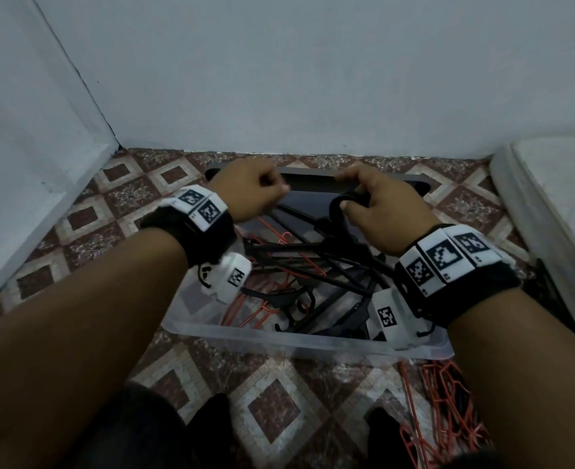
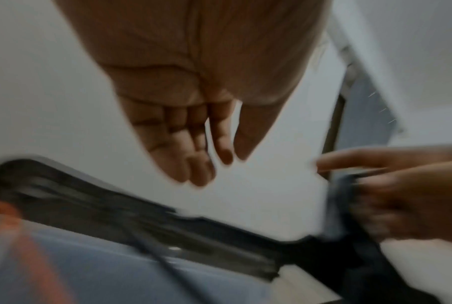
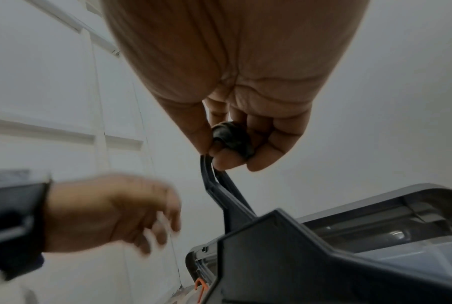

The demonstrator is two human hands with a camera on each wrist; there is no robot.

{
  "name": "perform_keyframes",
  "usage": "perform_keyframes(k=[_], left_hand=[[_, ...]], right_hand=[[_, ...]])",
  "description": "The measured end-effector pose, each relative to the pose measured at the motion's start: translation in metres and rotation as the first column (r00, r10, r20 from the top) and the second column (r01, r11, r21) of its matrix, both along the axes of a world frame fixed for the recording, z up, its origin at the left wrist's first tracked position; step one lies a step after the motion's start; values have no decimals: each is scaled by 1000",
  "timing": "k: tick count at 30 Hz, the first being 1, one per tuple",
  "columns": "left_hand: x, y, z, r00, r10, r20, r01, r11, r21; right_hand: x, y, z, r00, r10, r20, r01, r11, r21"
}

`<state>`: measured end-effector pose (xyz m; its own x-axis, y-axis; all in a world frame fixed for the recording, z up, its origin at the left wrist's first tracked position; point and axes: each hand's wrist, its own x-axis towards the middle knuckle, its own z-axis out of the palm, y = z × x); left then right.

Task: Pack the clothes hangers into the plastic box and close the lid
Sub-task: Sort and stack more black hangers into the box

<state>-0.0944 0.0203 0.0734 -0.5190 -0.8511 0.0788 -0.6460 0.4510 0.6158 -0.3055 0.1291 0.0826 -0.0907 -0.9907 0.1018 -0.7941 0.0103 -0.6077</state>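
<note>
**Right hand on hanger hooks, left hand free above box**

Over the clear plastic box on the patterned floor tiles, I have both forearms reaching forward, wrists roughly level and palms down.

Right hand: fingers and thumb curled round the bunched hooks of the black hangers. The right wrist view shows the hooks clamped between thumb and fingertips, with the necks running down toward the box. How many hangers are in that grip, I cannot tell.

Left hand: holds nothing. The head view shows it loosely curled, knuckles up, just beside the right hand but apart from it. The left wrist view, blurred, shows fingers hanging relaxed and close together.

Box contents: a tangle of black and red hangers. Its dark lid lies at the far side near the wall.

More red hangers lie on the floor outside the box, near my right forearm.
</note>
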Motion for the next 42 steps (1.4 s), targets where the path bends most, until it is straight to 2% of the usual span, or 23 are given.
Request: perform_keyframes(k=[1, 2, 4, 7, 9, 12, 15, 18, 23, 26, 30, 34, 36, 39, 42], left_hand=[[12, -15, -10, 982, 45, 182, -48, 999, 10], [23, -29, -23, 922, 82, 379, -95, 995, 15], [38, -45, -55, 739, 68, 670, -164, 983, 81], [48, -56, -104, 490, -56, 870, -193, 966, 171], [53, -60, -125, 379, -93, 921, -178, 969, 171], [45, -58, -150, 314, -148, 938, -162, 965, 207], [35, -48, -173, 247, -84, 965, -94, 989, 110], [36, -41, -184, 244, 47, 969, -40, 998, -38], [37, -39, -177, 203, 81, 976, 39, 995, -91], [40, -42, -160, 263, 49, 963, 38, 997, -61], [47, -51, -123, 420, 68, 905, 110, 986, -125], [45, -55, -79, 576, 98, 812, 100, 977, -188], [45, -53, -56, 685, 52, 726, 151, 966, -212], [42, -40, -30, 867, 17, 498, 149, 945, -292], [35, -24, -21, 957, 13, 289, 92, 933, -348]], right_hand=[[-2, 1, 0, 1000, -7, 0, 7, 1000, 5], [-4, 1, 0, 1000, -10, 6, 10, 1000, 6], [-5, 1, 0, 1000, -19, 10, 19, 1000, 2], [-10, -3, -3, 999, -43, -26, 43, 999, 4], [-14, -6, -6, 997, -65, -28, 65, 998, 15], [-19, -10, -10, 994, -103, -32, 104, 994, 29], [-22, -14, -15, 993, -114, -36, 115, 993, 17], [-23, -17, -18, 993, -115, -24, 115, 993, 15], [-23, -17, -19, 994, -109, -32, 110, 994, 14], [-24, -15, -17, 993, -116, -34, 116, 993, 3], [-27, -12, -12, 991, -131, -35, 131, 991, -9], [-31, -7, -10, 989, -137, -48, 136, 990, -27], [-32, -5, -9, 989, -141, -50, 139, 990, -38], [-34, -2, -7, 988, -150, -47, 148, 988, -53], [-39, 2, -7, 984, -172, -39, 169, 983, -69]])
